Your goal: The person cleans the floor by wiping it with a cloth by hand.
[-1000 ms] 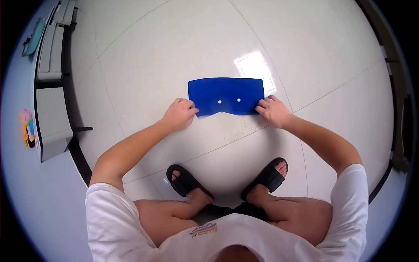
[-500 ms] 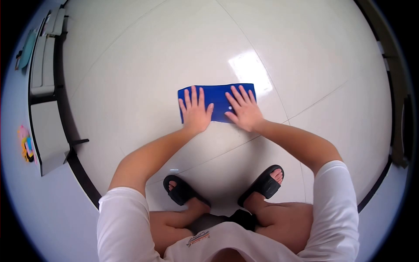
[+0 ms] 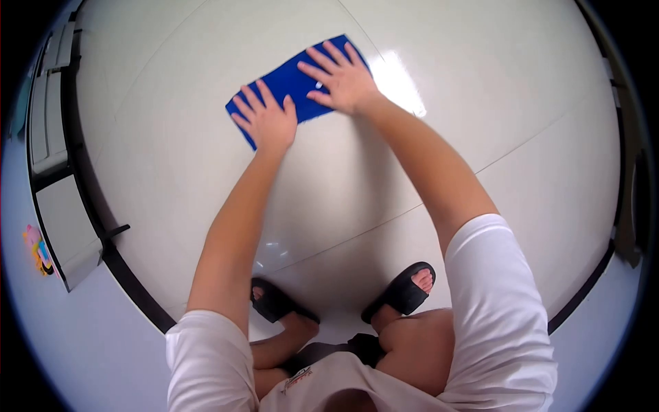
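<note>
A blue folded cloth lies tilted on the glossy tiled floor, its right end farther from me than its left. My left hand rests flat on the cloth's left part with the fingers spread. On the right part lies my right hand, also flat with fingers spread. One white dot on the cloth shows beside my right hand. The palms and fingers hide much of the cloth.
My feet in black slides are on the floor below. Along the left stands white furniture with a leg jutting out, and a colourful toy figure is beside it. Dark furniture lines the right edge.
Both hands went from gripping the cloth's lower corners to lying flat on it. Cloth and hands have since moved away from me and to the left, and the cloth has turned.
</note>
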A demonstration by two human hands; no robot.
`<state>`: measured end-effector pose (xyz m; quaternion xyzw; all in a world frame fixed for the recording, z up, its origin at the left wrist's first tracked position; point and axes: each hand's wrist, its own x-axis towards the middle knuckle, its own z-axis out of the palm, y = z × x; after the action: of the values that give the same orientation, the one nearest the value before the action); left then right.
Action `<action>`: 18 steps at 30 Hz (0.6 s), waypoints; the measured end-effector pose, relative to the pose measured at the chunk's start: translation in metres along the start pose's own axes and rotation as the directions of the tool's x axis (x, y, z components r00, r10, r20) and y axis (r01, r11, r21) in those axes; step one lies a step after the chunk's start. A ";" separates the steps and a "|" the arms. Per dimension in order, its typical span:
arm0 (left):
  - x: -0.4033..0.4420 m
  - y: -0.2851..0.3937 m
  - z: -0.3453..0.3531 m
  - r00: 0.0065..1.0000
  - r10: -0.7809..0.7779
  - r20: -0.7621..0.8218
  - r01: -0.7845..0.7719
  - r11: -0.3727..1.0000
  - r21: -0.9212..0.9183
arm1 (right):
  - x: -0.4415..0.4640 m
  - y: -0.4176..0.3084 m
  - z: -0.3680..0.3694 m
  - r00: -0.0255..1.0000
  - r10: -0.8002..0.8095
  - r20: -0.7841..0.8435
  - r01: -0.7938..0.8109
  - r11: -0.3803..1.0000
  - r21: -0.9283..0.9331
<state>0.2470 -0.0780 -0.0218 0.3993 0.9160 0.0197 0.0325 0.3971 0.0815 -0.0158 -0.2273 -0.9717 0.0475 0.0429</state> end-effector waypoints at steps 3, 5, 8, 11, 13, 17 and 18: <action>0.022 0.035 0.005 0.999 -0.032 -0.001 0.032 0.998 -0.045 | 0.000 0.031 -0.003 0.997 0.067 0.024 -0.063 0.990 -0.125; 0.027 0.060 0.007 1.000 -0.015 0.008 0.016 0.999 -0.030 | -0.010 0.053 -0.006 0.994 0.108 0.003 -0.107 0.986 -0.124; 0.012 0.087 0.003 0.994 0.104 0.028 -0.104 0.995 -0.009 | -0.045 0.071 -0.010 0.985 0.170 -0.016 -0.171 0.980 -0.097; -0.013 0.095 0.008 0.959 0.280 -0.039 -0.281 0.959 -0.026 | -0.099 0.067 -0.015 0.973 0.229 -0.020 -0.230 0.971 -0.062; -0.038 0.097 0.001 0.920 0.392 -0.009 -0.392 0.920 -0.031 | -0.139 0.051 -0.021 0.959 0.284 -0.015 -0.284 0.959 0.008; -0.108 0.081 -0.011 0.834 0.551 0.022 -0.545 0.830 -0.117 | -0.227 -0.006 -0.040 0.941 0.332 0.071 -0.338 0.934 0.118; -0.130 0.074 -0.015 0.810 0.585 0.042 -0.573 0.805 -0.150 | -0.250 -0.023 -0.044 0.932 0.343 0.115 -0.358 0.923 0.144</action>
<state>0.3880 -0.1230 0.0036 0.6572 0.7449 0.0712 0.0902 0.6151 -0.0469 0.0147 -0.3909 -0.9092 0.1432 0.0094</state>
